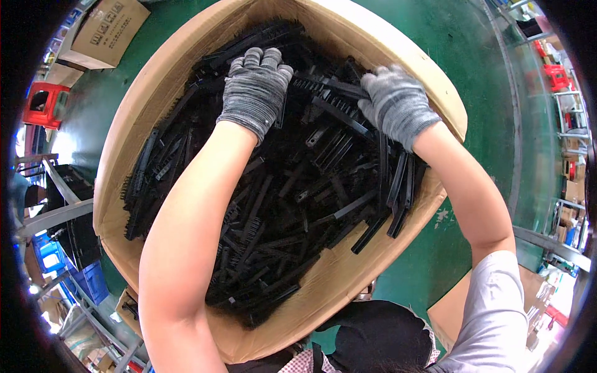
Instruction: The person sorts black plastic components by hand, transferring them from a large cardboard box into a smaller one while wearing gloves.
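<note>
Both my hands wear grey knitted gloves and reach into a large cardboard box (367, 273) heaped with black plastic strips (336, 152), many with comb-like teeth. Toward the box's far side, my left hand (256, 93) is closed, its fingers curled down over the heap; its palm and whatever lies under it are hidden. My right hand (401, 105), slightly blurred, is by the right wall. Its thumb and fingers close around the right end of a black toothed strip (329, 86). That strip stretches leftward to the edge of my left hand.
Green floor (404, 273) surrounds the box. A closed carton (102, 34) and a red plastic stool (46, 105) stand at the far left. Metal frames (56, 217) and blue bins (87, 280) line the left side; shelving (569, 118) runs along the right. Another carton (451, 304) sits near my right arm.
</note>
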A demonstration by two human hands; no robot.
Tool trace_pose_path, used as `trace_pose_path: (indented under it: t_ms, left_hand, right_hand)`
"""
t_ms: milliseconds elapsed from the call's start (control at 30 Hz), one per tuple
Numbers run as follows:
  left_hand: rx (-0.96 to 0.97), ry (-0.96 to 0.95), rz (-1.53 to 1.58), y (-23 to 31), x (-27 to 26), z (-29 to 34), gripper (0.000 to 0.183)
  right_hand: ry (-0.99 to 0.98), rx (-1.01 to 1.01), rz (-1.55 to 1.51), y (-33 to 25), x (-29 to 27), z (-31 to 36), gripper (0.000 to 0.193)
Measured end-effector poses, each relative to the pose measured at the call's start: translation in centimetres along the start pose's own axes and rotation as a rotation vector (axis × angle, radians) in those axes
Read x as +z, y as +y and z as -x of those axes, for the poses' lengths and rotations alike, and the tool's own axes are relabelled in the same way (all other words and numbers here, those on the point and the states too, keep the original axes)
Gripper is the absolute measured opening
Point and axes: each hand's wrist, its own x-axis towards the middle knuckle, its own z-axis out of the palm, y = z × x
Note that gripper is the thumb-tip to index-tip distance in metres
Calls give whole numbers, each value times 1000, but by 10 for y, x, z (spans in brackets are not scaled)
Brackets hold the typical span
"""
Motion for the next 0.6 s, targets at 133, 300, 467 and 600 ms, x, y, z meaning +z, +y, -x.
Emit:
trace_pose_path:
  t_ms: [133,300,467,600]
  left_hand:
    - [-16,-19,-1,-1,1,8,27]
    - [-75,104,-14,-36,-7,30,21]
    - [-270,173,165,-85,-30,79,25]
    - [-525,322,393,-107,-72,146,19]
  right_hand:
    - [-284,96,-253,-12,2,19,27]
    - [-192,55,-181,-21,17,28,32]
    - [-280,105,-134,-26,25,16,38]
    - [-343,57,-103,-18,25,16,36]
